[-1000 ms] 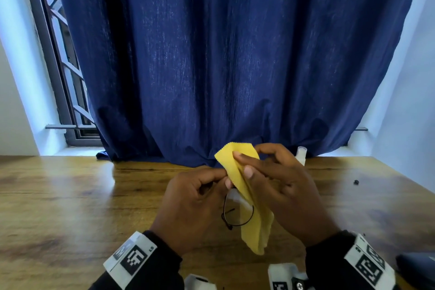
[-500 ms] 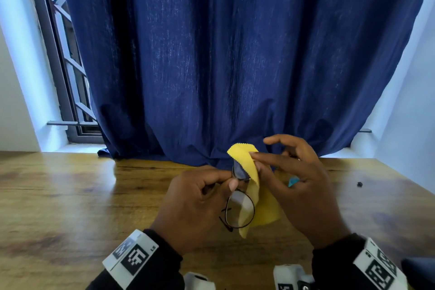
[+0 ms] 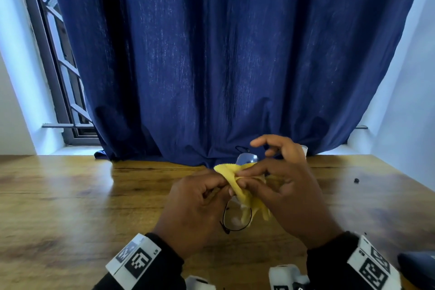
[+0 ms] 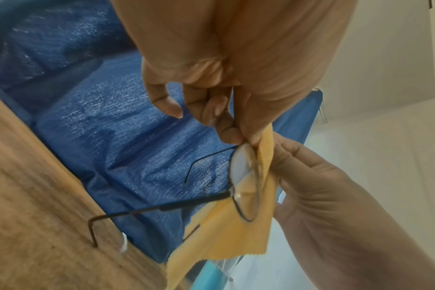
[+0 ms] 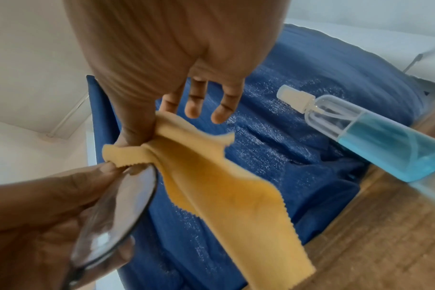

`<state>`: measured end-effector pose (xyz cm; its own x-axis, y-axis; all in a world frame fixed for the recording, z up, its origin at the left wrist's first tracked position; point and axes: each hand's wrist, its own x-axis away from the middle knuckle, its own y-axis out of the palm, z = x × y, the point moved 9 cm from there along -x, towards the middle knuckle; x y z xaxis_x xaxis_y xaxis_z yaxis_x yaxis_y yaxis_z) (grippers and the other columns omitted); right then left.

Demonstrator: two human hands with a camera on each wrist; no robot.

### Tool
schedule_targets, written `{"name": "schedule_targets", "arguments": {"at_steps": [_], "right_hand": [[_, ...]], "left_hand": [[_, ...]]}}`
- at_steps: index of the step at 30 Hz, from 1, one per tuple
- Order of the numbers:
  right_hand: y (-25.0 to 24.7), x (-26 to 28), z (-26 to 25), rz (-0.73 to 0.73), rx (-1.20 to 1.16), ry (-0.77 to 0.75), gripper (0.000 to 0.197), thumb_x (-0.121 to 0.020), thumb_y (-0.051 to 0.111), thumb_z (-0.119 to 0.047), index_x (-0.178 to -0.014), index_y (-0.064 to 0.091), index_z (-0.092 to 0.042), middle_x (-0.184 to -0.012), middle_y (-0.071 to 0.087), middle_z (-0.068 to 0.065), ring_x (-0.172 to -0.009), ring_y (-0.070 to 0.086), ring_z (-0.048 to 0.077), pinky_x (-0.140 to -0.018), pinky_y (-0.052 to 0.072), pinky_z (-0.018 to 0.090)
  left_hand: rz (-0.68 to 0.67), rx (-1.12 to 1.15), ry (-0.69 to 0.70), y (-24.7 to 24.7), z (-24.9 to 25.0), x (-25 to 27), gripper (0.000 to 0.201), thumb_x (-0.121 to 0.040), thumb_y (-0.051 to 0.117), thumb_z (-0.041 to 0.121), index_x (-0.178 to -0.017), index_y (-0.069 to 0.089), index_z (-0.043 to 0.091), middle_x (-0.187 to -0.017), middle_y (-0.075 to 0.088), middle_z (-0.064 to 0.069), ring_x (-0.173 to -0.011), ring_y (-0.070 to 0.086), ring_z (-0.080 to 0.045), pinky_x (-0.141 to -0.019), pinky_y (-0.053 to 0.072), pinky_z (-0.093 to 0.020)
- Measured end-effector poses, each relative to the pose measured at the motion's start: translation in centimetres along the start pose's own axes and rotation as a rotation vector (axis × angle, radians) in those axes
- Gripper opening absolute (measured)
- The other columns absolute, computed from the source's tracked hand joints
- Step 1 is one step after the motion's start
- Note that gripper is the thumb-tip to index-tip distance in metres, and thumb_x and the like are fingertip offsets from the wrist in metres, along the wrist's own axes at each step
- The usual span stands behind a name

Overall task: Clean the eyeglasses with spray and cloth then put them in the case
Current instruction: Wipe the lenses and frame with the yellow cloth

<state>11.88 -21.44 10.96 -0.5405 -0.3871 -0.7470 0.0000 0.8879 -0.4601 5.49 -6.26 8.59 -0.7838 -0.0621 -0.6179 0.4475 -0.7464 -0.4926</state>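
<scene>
Both hands work above the wooden table [image 3: 70, 195], close together. Left hand [image 3: 197, 209] pinches the eyeglasses [image 3: 236, 219] by the frame between thumb and fingertips; lenses stacked one above the other, temple arms unfolded, sticking out toward the curtain [image 3: 211, 54]. Right hand [image 3: 289, 190] pinches the yellow cloth [image 3: 244, 198] between thumb and index finger, right at the bridge area of the glasses; other three fingers straight, spread, holding nothing. Cloth hangs loose below the pinch, draped against one lens. Spray bottle [image 5: 375, 133] with blue liquid stands on the table behind the right hand, near the curtain hem. Dark object [image 3: 419, 263] at the table's near right edge, can't tell what it is.
</scene>
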Motion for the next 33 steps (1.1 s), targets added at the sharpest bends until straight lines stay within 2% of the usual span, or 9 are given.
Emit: {"name": "schedule_targets", "arguments": {"at_steps": [4, 8, 12, 16, 21, 24, 28, 31, 33], "right_hand": [[-1.9, -0.4, 1.2, 0.140, 0.035, 0.053, 0.024, -0.073, 0.070, -0.062, -0.078, 0.075, -0.039, -0.123, 0.052, -0.023, -0.120, 0.050, 0.009, -0.097, 0.036, 0.014], [-0.1, -0.1, 0.9, 0.010, 0.011, 0.059, 0.029, -0.068, 0.080, -0.061, -0.073, 0.073, -0.033, -0.121, 0.048, -0.025, -0.122, 0.046, 0.004, -0.096, 0.034, 0.014], [-1.9, -0.1, 1.4, 0.196, -0.021, 0.088, 0.034, -0.070, 0.079, -0.061, -0.072, 0.068, -0.029, -0.114, 0.053, -0.019, -0.114, 0.056, 0.013, -0.093, 0.045, 0.027], [-2.5, 0.1, 2.8, 0.259, -0.066, 0.150, 0.030, -0.072, 0.074, -0.059, -0.072, 0.061, -0.032, -0.111, 0.056, -0.013, -0.108, 0.059, 0.013, -0.085, 0.043, 0.013], [-1.6, 0.0, 2.4, 0.208, -0.080, 0.115, 0.028, -0.071, 0.077, -0.060, -0.072, 0.065, -0.034, -0.114, 0.054, -0.016, -0.114, 0.058, 0.012, -0.095, 0.050, 0.035], [-1.2, -0.1, 1.3, 0.179, -0.032, 0.057, 0.029, -0.073, 0.078, -0.059, -0.073, 0.065, -0.032, -0.116, 0.053, -0.019, -0.116, 0.057, 0.014, -0.095, 0.050, 0.048], [-2.9, 0.2, 3.1, 0.305, 0.013, 0.173, 0.025, -0.083, 0.078, -0.044, -0.075, 0.060, -0.029, -0.104, 0.060, -0.009, -0.101, 0.060, 0.010, -0.081, 0.046, 0.025], [-3.5, 0.6, 5.3, 0.325, 0.021, 0.347, 0.025, -0.087, 0.076, -0.041, -0.076, 0.059, -0.027, -0.077, 0.066, -0.011, -0.076, 0.061, -0.001, -0.063, 0.039, 0.011], [-3.2, 0.7, 5.9, 0.309, -0.055, 0.406, 0.022, -0.087, 0.076, -0.042, -0.079, 0.065, -0.025, -0.067, 0.068, -0.012, -0.068, 0.062, -0.007, -0.058, 0.042, 0.007]], "left_hand": [[0.020, -0.008, 0.004, -0.4, 0.3, 0.0, 0.014, -0.094, 0.070, 0.025, -0.093, 0.082, 0.032, -0.080, 0.075, 0.014, -0.076, 0.062, -0.002, -0.067, 0.043, -0.008], [0.023, -0.030, 0.037, -0.6, 0.6, -0.1, 0.015, -0.094, 0.068, 0.024, -0.096, 0.081, 0.031, -0.079, 0.073, 0.013, -0.076, 0.062, -0.002, -0.066, 0.043, -0.007], [-0.083, -0.076, 0.061, 0.6, 1.0, 0.0, 0.015, -0.096, 0.066, 0.025, -0.096, 0.080, 0.030, -0.083, 0.072, 0.013, -0.081, 0.064, -0.006, -0.069, 0.045, -0.011], [-0.020, -0.071, 0.033, -0.3, 0.4, -0.1, 0.015, -0.096, 0.066, 0.029, -0.098, 0.080, 0.032, -0.090, 0.077, 0.014, -0.088, 0.069, -0.008, -0.074, 0.052, -0.017], [-0.096, -0.112, 0.060, 0.5, 0.9, -0.1, 0.014, -0.095, 0.068, 0.026, -0.093, 0.081, 0.030, -0.084, 0.073, 0.017, -0.086, 0.067, -0.004, -0.071, 0.046, -0.008], [-0.122, -0.137, 0.073, 1.2, 1.0, 0.0, 0.013, -0.095, 0.070, 0.022, -0.094, 0.080, 0.031, -0.087, 0.072, 0.017, -0.087, 0.067, -0.003, -0.073, 0.046, -0.007], [-0.037, -0.041, -0.010, -0.2, -0.2, -0.2, 0.014, -0.096, 0.067, 0.026, -0.097, 0.081, 0.029, -0.088, 0.078, 0.012, -0.085, 0.072, -0.009, -0.072, 0.054, -0.021], [0.068, 0.165, -0.128, -1.6, -1.3, -0.3, 0.015, -0.094, 0.069, 0.020, -0.101, 0.082, 0.021, -0.093, 0.081, 0.014, -0.089, 0.074, 0.002, -0.074, 0.053, -0.008], [0.124, 0.253, -0.188, -2.2, -1.7, -0.2, 0.015, -0.093, 0.069, 0.019, -0.101, 0.081, 0.018, -0.094, 0.081, 0.015, -0.091, 0.074, 0.004, -0.076, 0.052, -0.005]]}}
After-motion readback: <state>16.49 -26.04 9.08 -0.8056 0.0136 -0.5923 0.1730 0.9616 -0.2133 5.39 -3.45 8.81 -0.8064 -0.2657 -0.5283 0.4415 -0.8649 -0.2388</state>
